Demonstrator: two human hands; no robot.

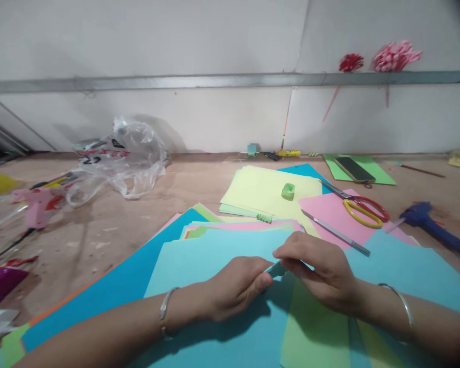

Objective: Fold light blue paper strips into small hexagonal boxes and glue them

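Between my two hands is a small folded piece of blue paper (276, 269). My left hand (239, 286) pinches one end of it with thumb and fingers. The fingers of my right hand (322, 266) are closed on its other end, partly hiding it. Both hands are above a spread of coloured paper sheets (214, 250), with light blue on top. Beyond my right hand lie a grey pen-like tool (335, 232) and scissors with red and yellow handles (362, 207). A small green folded paper piece (288, 191) rests on a pale yellow sheet (253, 189).
A dark blue glue gun (435, 225) lies at the right, a pink glue gun (38, 204) at the left. Near the wall are a clear plastic bag (126, 158) and a phone (354, 169) on green paper. Pink and red paper flowers (396, 56) hang from a metal rail (214, 82).
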